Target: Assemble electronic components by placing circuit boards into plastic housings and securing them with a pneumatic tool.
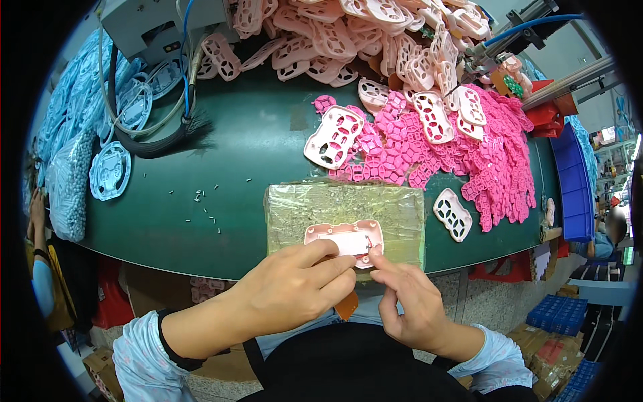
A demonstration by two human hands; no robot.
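A pale pink plastic shell [312, 234] shaped like a game controller lies with its hollow inside up, small round posts along its rim. Inside it sits a white rectangular piece [353, 242], with thin reddish wires near its right end. My left hand [295, 285] has its fingers curled at the shell's near left side, thumb and index on the white piece. At the right end, my right hand [415, 301] bends its index fingertip down onto the shell beside the wires. Whatever small thing that fingertip may pinch is hidden. Under the shell is a tape-covered block [288, 208].
Bright pink button parts [495, 154] are heaped at the right, with pale pink shells [315, 37] piled behind. Small metal pins [199, 195] lie scattered on the green table [248, 147]. Light blue parts [110, 171] and a grey machine [151, 30] stand left; a blue bin [575, 181] is right.
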